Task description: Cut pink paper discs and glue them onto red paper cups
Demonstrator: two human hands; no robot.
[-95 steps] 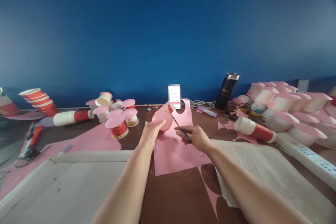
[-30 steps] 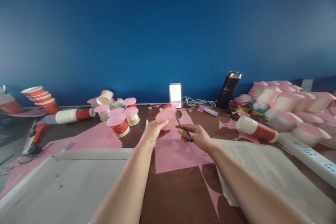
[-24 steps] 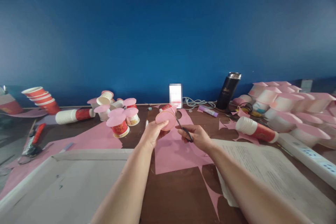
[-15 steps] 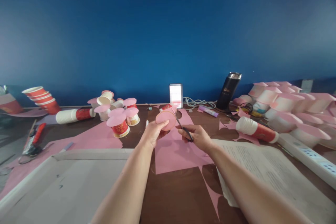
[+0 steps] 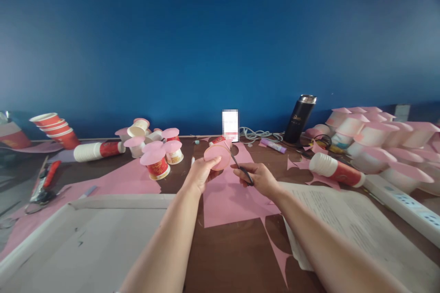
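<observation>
My left hand (image 5: 202, 171) pinches a pink paper circle (image 5: 219, 154), thumb on its upper face; a tan ring shows along its edge. In my right hand (image 5: 257, 176) is a pair of scissors (image 5: 242, 169) with dark handles, fingers closed round them. The blades point up and left, beside the right edge of the paper circle; whether they touch it I cannot tell. Beneath both hands lies a pink paper sheet (image 5: 227, 208) with cut-out edges. Part of a red and white cup (image 5: 217, 140) shows just behind the circle.
Paper cups with pink lids (image 5: 156, 162) stand at left, and many more (image 5: 374, 132) at right. A black thermos (image 5: 299, 119), a phone (image 5: 230, 123), a glue stick (image 5: 273, 145), a power strip (image 5: 405, 201), a printed paper (image 5: 330, 215) and a white box lid (image 5: 103, 247) surround my hands.
Almost nothing differs; both hands keep their places with the paper circle and scissors. The view has shifted very slightly.
</observation>
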